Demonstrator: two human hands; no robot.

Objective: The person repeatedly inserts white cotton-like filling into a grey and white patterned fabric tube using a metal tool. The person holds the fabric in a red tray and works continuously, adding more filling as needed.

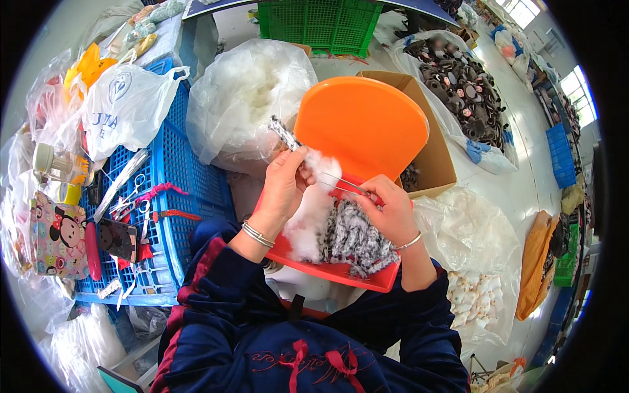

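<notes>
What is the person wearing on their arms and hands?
Both arms wear dark navy velvety sleeves; the left sleeve has a dark red stripe down its side. The left hand has several thin silver bangles at the wrist, and the right hand has one thin silver bangle. No gloves.

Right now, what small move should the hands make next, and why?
Probably push the tweezers leftward into the fabric piece in the left hand: the right hand aims their tips at white stuffing by its opening.
</notes>
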